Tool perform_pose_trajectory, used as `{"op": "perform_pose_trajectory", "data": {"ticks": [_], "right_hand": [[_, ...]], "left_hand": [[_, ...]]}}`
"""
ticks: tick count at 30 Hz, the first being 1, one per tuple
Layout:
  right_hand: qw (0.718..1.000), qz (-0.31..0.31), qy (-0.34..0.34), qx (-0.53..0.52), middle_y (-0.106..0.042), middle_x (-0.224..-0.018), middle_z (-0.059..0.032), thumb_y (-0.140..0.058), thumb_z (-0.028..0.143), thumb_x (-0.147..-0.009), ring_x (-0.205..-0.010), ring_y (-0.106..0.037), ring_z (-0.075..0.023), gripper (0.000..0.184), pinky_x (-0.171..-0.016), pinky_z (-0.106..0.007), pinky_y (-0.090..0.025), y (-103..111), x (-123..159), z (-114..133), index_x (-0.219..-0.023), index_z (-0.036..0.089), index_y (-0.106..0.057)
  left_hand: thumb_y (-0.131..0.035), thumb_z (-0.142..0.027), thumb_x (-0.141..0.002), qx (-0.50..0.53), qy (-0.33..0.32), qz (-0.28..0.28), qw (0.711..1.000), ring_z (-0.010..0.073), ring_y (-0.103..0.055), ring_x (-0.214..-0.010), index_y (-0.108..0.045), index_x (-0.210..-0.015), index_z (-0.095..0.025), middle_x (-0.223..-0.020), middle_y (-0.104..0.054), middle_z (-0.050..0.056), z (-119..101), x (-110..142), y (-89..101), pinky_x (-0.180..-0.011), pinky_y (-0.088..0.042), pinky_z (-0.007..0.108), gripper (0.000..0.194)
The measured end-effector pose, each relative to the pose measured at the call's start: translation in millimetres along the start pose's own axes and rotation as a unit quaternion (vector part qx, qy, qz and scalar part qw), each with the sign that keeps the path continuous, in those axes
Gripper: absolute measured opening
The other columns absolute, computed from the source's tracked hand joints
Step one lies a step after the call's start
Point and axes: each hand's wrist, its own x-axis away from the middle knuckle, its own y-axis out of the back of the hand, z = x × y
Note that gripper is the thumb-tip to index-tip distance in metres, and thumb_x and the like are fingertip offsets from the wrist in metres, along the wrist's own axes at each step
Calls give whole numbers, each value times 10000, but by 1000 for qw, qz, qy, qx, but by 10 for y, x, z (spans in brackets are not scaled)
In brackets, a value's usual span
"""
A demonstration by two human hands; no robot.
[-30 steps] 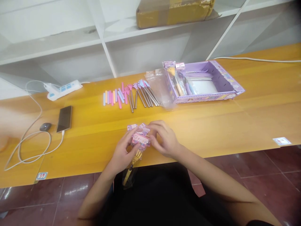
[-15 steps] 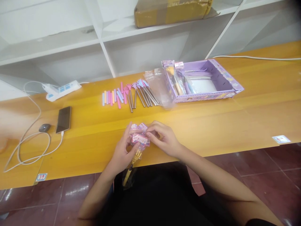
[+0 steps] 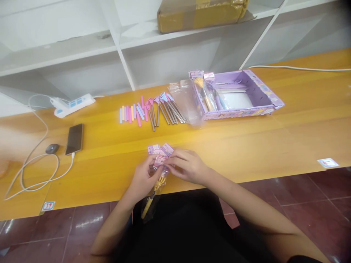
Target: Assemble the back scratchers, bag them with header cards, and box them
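Observation:
A yellow hand-shaped back scratcher (image 3: 159, 182) in a clear bag hangs down past the table's front edge. A pink header card (image 3: 159, 161) is at the top of its bag. My left hand (image 3: 144, 179) is closed on this bagged top, thumb in front. My right hand (image 3: 188, 166) pinches the card's right side, fingertips together. Several pink and purple cards (image 3: 168, 149) lie on the table just beyond my fingers. Farther back are several back scratchers with metal rods (image 3: 167, 107) and coloured handle sleeves (image 3: 130, 113).
A purple display box (image 3: 236, 113) holds bagged back scratchers (image 3: 204, 95). Clear bags (image 3: 185, 102) lie against its left side. To the left are a phone (image 3: 74, 138), a mouse (image 3: 52, 148), a looped white cable and a power strip (image 3: 74, 105). A taped carton (image 3: 203, 16) sits on the shelf.
My right hand has moved left and slightly nearer, from the card's edge onto the card. My left fingers have curled in around it. The loose cards behind show more.

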Motion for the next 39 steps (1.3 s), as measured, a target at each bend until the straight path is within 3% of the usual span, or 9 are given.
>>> {"op": "perform_pose_trajectory", "data": {"ticks": [4,8,15,21,25,30,33,36,39], "right_hand": [[999,12,28,20,-732,-939,-54,-701,200,-1032,-775,-670,-165,142,-678,-295,-548,-10,15,-10,-1173,211,-692],[999,35,36,7,-728,-988,-62,-698,208,-1010,-805,-676,-180,220,-718,-316,-568,3,13,10,-1230,219,-685],[997,50,63,2,-731,-980,-58,-652,166,-986,-783,-654,-185,332,-713,-331,-565,6,21,8,-1314,216,-670],[997,50,64,2,-732,-962,-54,-654,149,-951,-784,-663,-192,299,-714,-345,-555,11,34,-20,-1235,236,-689],[996,55,76,0,-702,-893,-31,-654,170,-952,-765,-655,-194,255,-676,-352,-515,23,43,-36,-1191,253,-689],[995,57,77,35,-686,-842,-23,-625,214,-987,-692,-604,-181,79,-630,-355,-464,24,68,-37,-1011,256,-687],[997,44,35,56,-679,-816,-41,-587,236,-1020,-661,-571,-174,162,-589,-342,-417,46,66,-33,-882,229,-673],[994,76,-62,-49,-691,-835,-59,-533,276,-1073,-699,-603,-166,279,-604,-307,-439,110,12,17,-855,198,-687],[939,176,-185,-232,-671,-746,-5,-578,337,-1091,-639,-593,-126,287,-604,-257,-462,176,-87,172,-882,185,-701]], "left_hand": [[-678,-379,-1056,-15,-16,-4,1000,224,-755,-1059,-661,-1363,-233,-1230,-794,88,1,12,10,-1019,-585,348,340],[-659,-391,-1070,8,-33,6,999,240,-748,-1118,-653,-1390,-230,-1324,-773,112,-54,29,17,-1049,-573,357,359],[-583,-474,-1116,-3,1,-32,999,247,-771,-1148,-725,-1326,-250,-1259,-822,68,-44,17,36,-1004,-583,344,338],[-563,-480,-1124,-16,4,-34,999,225,-775,-1061,-729,-1323,-248,-1254,-824,66,-23,23,35,-975,-586,340,347],[-550,-483,-1126,-16,-3,-28,999,237,-770,-1116,-725,-1324,-243,-1267,-819,75,-31,23,30,-999,-584,341,357],[-547,-479,-1125,-11,-5,-36,999,241,-773,-1109,-726,-1309,-233,-1264,-816,88,2,23,28,-999,-589,344,356],[-565,-480,-1118,3,-5,-53,999,230,-783,-1050,-726,-1281,-219,-1206,-827,89,5,19,28,-943,-603,326,347],[-592,-499,-1103,27,-11,-83,996,233,-796,-1041,-717,-1274,-203,-1197,-833,101,-22,17,19,-925,-620,329,365],[-629,-511,-1084,27,-22,-137,990,235,-803,-1059,-720,-1262,-194,-1198,-838,104,-52,28,7,-950,-630,337,375]]}}
